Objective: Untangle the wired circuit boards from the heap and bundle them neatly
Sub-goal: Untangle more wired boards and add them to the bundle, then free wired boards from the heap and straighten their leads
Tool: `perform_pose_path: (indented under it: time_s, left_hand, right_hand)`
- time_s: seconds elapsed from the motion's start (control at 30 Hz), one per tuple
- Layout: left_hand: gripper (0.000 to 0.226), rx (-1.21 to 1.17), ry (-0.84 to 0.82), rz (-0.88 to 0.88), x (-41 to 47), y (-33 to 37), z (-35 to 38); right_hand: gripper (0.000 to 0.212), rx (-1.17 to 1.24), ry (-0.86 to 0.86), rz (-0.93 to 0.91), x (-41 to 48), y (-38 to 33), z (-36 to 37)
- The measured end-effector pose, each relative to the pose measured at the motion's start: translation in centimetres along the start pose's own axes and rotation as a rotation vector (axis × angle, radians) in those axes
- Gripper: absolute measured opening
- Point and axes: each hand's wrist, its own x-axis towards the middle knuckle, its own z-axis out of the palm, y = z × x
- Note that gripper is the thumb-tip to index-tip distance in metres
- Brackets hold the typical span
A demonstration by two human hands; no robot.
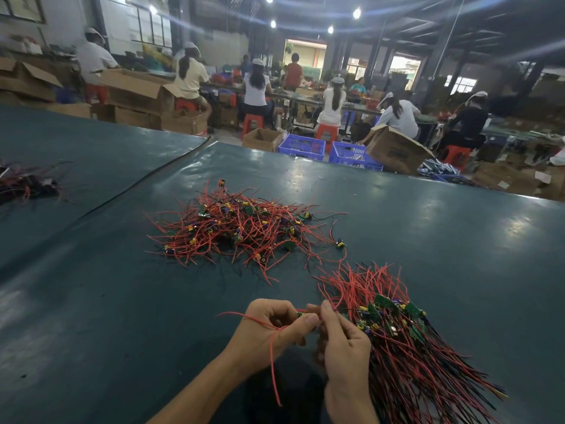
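Observation:
A tangled heap (pixel 241 231) of small green circuit boards with red and black wires lies in the middle of the dark green table (pixel 122 301). To its right, near me, an aligned bundle (pixel 406 335) of boards lies with wires fanned out both ways. My left hand (pixel 272 328) pinches one small wired board (pixel 301 315); its red wire loops over the hand and hangs toward me. My right hand (pixel 342 338) pinches at the same board from the right, beside the bundle's left edge.
Another small pile of wires (pixel 24 182) lies at the far left. A black seam (pixel 146 182) runs diagonally across the table. Beyond the far edge are blue crates (pixel 302 146), cardboard boxes (pixel 397 151) and seated workers.

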Motion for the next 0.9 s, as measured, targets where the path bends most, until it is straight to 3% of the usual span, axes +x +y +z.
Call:
perform_pose_path:
  time_s: [0.17, 0.37, 0.6, 0.9]
  left_hand:
    - [0.035, -0.07, -0.003, -0.034, 0.1, 0.3, 0.2]
    - [0.033, -0.07, -0.054, -0.035, -0.2, 1.0, 0.5]
    - [0.036, -0.145, 0.07, -0.082, 0.1, 1.6, -0.1]
    - [0.034, -0.144, 0.103, -0.064, 0.3, 1.5, -0.2]
  right_hand:
    - [0.026, 0.163, 0.176, 0.044, 1.7, -1.3, -2.3]
    - [0.025, 0.353, 0.226, -0.002, 2.4, -2.1, -4.0]
    - [0.024, 0.317, 0.211, -0.048, 1.9, -1.6, -3.5]
    - [0.018, 0.26, 0.289, -0.161, 2.1, -1.3, -3.5]
